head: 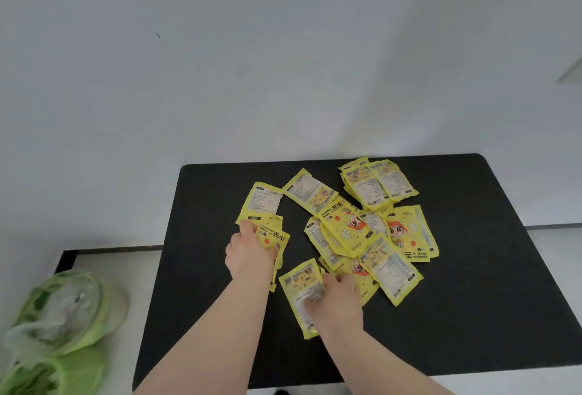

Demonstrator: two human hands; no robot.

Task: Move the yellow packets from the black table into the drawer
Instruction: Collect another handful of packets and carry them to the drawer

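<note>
Several yellow hand-warmer packets [371, 227] lie scattered and overlapping on the black table [472, 284], mostly at its middle and far right. My left hand [250, 256] is closed around a small stack of packets [272, 237] at the left of the spread. My right hand [338, 300] presses down with its fingers curled on a single packet [299, 287] near the front of the pile. One packet [264, 200] lies flat just beyond my left hand. No drawer is in view.
A green and clear plastic bag [59, 325] sits on the pale floor at the lower left. A white wall rises behind the table. The table's near and right parts are bare black surface.
</note>
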